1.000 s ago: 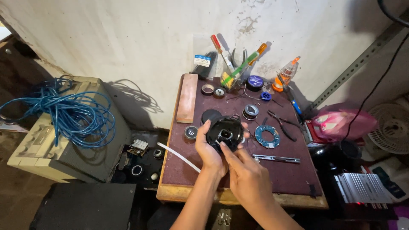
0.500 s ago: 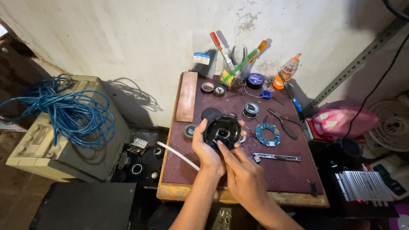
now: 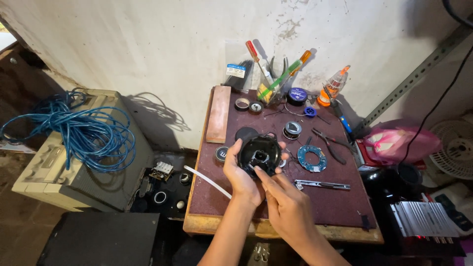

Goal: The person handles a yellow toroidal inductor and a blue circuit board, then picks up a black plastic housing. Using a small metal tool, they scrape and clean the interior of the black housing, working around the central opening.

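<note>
Our left hand cupping the round black housing above the maroon worktable, fingers curled around its rim, our right hand just below it, index fingertip touching its underside, blue ring circuit board to the right

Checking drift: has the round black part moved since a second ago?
No. The round black part sits left of the blue ring board, as before, held by the left hand.
</note>
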